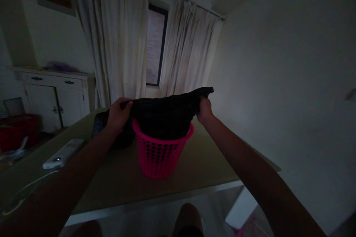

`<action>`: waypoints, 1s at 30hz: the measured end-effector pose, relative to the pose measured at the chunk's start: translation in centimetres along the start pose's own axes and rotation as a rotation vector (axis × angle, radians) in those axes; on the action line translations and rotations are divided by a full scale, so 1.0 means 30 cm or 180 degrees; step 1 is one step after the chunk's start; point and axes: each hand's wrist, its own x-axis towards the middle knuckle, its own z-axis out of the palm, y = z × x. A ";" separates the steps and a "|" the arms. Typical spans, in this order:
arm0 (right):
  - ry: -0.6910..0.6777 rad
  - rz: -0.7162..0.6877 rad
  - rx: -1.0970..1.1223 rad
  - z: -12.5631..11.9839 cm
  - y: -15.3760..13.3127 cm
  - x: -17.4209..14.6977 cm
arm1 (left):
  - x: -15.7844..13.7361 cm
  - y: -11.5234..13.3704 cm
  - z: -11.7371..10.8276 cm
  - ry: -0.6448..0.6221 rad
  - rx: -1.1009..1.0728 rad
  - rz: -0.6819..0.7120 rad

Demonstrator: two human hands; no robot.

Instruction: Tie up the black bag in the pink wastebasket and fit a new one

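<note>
A black plastic bag (165, 118) hangs down inside a pink perforated basket (160, 155) that stands upright on the table. Its upper edge is stretched above the basket's rim between my two hands. My left hand (119, 114) pinches the bag's left end, just outside the rim. At the right end, my right hand (205, 109) grips the bag, its fingers partly hidden behind the black film. Behind my left forearm lies another dark, crumpled bundle (122, 139), partly covered by my hand and the basket.
The table (205, 159) has a greenish-brown top and meets the wall on the right. A white device (64, 153) with a cable lies on its left side. Beyond stand a white cabinet (58, 100) and long curtains (122, 44). A red container (18, 131) is at far left.
</note>
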 end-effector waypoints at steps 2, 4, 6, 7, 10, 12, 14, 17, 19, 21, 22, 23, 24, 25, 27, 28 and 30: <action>-0.0014 -0.0120 -0.0082 0.009 0.012 0.001 | 0.014 0.047 0.016 0.0108 -0.0506 -0.0029; 0.0006 -0.0224 -0.0119 0.020 0.020 0.002 | 0.026 0.093 0.025 0.0008 -0.1073 -0.0100; 0.0077 -0.0262 -0.0008 0.028 0.021 0.002 | 0.040 0.131 0.018 -0.0086 -0.1617 -0.0127; 0.0137 -0.0258 0.0135 0.031 0.019 0.001 | 0.046 0.144 0.008 -0.0091 -0.1847 -0.0123; 0.0400 -0.0224 0.0669 0.028 0.006 0.000 | 0.064 0.144 -0.037 -0.0063 -0.2299 -0.0041; 0.0571 -0.0177 0.0838 0.016 0.000 0.003 | 0.067 0.110 -0.063 -0.0204 -0.2434 -0.0046; 0.0694 -0.0131 0.0833 -0.003 -0.001 0.010 | 0.062 0.057 -0.078 -0.0415 -0.2309 -0.0123; 0.0644 -0.0179 0.0703 -0.038 0.004 0.022 | 0.045 -0.025 -0.083 -0.0534 -0.1746 -0.0204; 0.0472 -0.0210 0.0626 -0.057 0.005 0.025 | 0.035 -0.059 -0.081 -0.0538 -0.1297 -0.0192; 0.0319 -0.0165 0.0679 -0.067 0.001 0.019 | 0.027 -0.071 -0.073 -0.0843 -0.1020 -0.0426; 0.0255 -0.0125 0.0732 -0.067 -0.003 0.013 | 0.023 -0.068 -0.065 -0.1103 -0.0968 -0.0654; 0.0192 -0.0089 0.0760 -0.064 -0.008 0.005 | 0.020 -0.058 -0.054 -0.1371 -0.0969 -0.0898; 0.0125 -0.0070 0.0749 -0.059 -0.013 -0.004 | 0.016 -0.044 -0.039 -0.1574 -0.1013 -0.1074; 0.0060 -0.0053 0.0695 -0.051 -0.019 -0.015 | 0.012 -0.025 -0.021 -0.1660 -0.1085 -0.1138; 0.0021 0.0032 0.0461 -0.036 -0.028 -0.039 | 0.006 0.022 0.018 -0.1527 -0.1267 -0.0981; 0.0044 0.0136 0.0288 -0.029 -0.031 -0.052 | 0.003 0.046 0.036 -0.1386 -0.1369 -0.0874; 0.0120 0.0430 -0.0127 -0.026 -0.030 -0.076 | 0.000 0.087 0.066 -0.1133 -0.1566 -0.0806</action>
